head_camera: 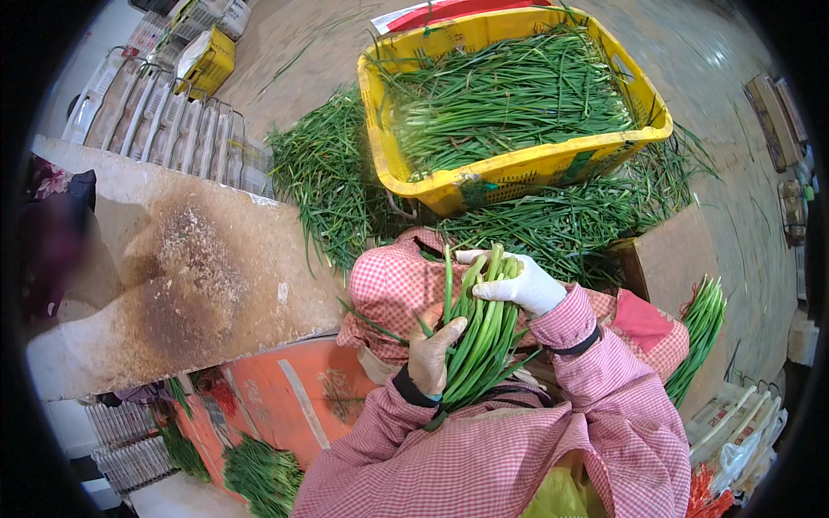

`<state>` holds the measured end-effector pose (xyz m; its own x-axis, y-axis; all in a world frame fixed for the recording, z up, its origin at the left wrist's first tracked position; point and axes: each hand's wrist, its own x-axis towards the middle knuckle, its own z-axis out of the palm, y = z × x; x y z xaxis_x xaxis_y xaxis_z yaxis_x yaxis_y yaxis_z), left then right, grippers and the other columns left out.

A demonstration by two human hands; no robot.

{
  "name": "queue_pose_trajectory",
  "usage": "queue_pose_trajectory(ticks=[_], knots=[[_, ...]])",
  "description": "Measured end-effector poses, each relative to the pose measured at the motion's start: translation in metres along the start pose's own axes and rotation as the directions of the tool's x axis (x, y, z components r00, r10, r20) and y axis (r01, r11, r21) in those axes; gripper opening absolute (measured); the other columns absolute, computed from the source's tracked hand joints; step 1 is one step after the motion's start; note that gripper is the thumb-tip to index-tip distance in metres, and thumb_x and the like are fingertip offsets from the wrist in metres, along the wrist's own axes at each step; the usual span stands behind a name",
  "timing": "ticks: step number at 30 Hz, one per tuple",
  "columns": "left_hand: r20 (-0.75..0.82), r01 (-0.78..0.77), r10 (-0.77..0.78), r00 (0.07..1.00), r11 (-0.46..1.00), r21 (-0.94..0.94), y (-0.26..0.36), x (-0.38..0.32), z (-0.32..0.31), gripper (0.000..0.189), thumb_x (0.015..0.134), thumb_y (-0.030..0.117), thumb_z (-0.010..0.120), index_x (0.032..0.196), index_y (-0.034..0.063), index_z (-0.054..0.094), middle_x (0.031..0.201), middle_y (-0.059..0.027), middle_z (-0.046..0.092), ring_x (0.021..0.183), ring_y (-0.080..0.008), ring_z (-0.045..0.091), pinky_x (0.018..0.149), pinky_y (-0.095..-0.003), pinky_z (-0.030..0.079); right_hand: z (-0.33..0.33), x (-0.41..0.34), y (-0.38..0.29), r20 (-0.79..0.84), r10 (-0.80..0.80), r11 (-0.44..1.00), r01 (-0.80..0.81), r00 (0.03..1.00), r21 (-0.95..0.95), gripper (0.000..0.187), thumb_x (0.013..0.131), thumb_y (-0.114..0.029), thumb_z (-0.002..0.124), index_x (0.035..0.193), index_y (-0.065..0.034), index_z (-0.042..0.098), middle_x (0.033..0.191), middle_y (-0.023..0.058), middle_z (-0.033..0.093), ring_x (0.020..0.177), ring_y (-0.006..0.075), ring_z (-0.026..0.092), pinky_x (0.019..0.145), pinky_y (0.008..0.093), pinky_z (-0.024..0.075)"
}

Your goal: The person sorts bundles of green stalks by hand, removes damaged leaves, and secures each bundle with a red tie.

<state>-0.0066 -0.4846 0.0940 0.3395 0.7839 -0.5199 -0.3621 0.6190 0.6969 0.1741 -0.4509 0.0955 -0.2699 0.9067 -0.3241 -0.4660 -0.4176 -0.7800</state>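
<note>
A bunch of garlic chives (482, 330) lies over my lap, pale stem ends up and green leaves running down toward my body. My left hand (432, 349), in a thin glove, grips the bunch from its left side, lower down. One green stalk (447, 285) stands a little apart from the rest above that hand. My right hand (528, 288), in a white glove, closes around the pale stem ends at the top. Just beyond my knees, a yellow plastic crate (518, 158) holds many more chives (511, 97), laid mostly sideways.
Loose leaves (324, 168) pile around the crate. A stained board (259, 259) stands to the left, above orange sheeting (285, 395) with chive bunches (262, 476) beside it. At right, another bunch (703, 337) lies by a wooden board (673, 252). Red ties (709, 492) sit lower right. Someone (55, 239) is at far left.
</note>
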Motion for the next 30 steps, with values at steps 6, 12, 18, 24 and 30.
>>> queue_pose_trajectory(ticks=[6,12,18,24,30], knots=[[0.330,0.071,-0.172,0.928,0.952,0.297,0.038,0.023,0.006,0.033,0.089,0.021,0.053,0.115,0.0002,0.051,0.100,-0.0049,0.060,0.085,-0.0110,0.058,0.077,-0.0259,0.047,-0.005,-0.007,-0.021,-0.064,-0.194,0.975,0.185,0.979,-0.121,0.022,0.076,-0.014,0.068,0.092,-0.0001,0.062,0.088,0.0046,0.064,0.081,0.0122,0.059,0.077,0.0266,0.0471],[0.341,-0.210,-0.157,0.927,0.537,0.817,0.111,0.085,-0.031,0.038,0.086,0.024,0.056,0.114,0.0001,0.054,0.102,-0.0070,0.061,0.090,-0.0144,0.058,0.080,-0.0283,0.046,-0.020,-0.055,-0.170,-0.222,-0.777,0.623,0.669,0.589,-0.405,0.015,0.079,-0.019,0.064,0.086,-0.0066,0.063,0.086,0.0051,0.065,0.084,0.0146,0.060,0.077,0.0276,0.0467],[-0.017,-0.011,-0.031,0.999,-0.738,0.675,0.200,0.125,-0.139,0.054,0.070,0.029,0.068,0.115,0.0025,0.054,0.104,-0.0187,0.060,0.096,-0.0318,0.057,0.087,-0.0349,0.044,-0.023,-0.162,-0.237,-0.034,-0.991,0.114,0.691,0.128,-0.714,0.028,0.088,-0.033,0.050,0.102,-0.0092,0.059,0.100,0.0081,0.061,0.093,0.0149,0.059,0.077,0.0317,0.0505],[0.605,-0.765,0.536,0.588,0.127,0.631,0.223,0.029,0.069,0.099,0.059,0.033,0.081,0.137,0.0034,0.027,0.138,-0.0167,0.033,0.129,-0.0264,0.029,0.106,-0.0362,0.021,-0.011,-0.112,-0.229,0.011,-0.793,0.454,0.602,0.609,-0.656,0.015,0.081,-0.014,0.063,0.093,-0.0044,0.062,0.088,0.0049,0.065,0.082,0.0128,0.061,0.073,0.0256,0.0492],[0.699,-0.106,-0.154,0.698,0.944,0.313,0.079,0.021,0.123,0.087,0.058,0.007,0.082,0.132,0.0079,0.035,0.120,-0.0038,0.049,0.108,-0.0144,0.047,0.092,-0.0296,0.039,0.055,-0.065,-0.200,0.121,-0.312,0.821,0.332,0.942,-0.464,0.019,0.075,-0.010,0.067,0.092,-0.0018,0.061,0.085,0.0031,0.063,0.076,0.0106,0.057,0.073,0.0250,0.0464]])
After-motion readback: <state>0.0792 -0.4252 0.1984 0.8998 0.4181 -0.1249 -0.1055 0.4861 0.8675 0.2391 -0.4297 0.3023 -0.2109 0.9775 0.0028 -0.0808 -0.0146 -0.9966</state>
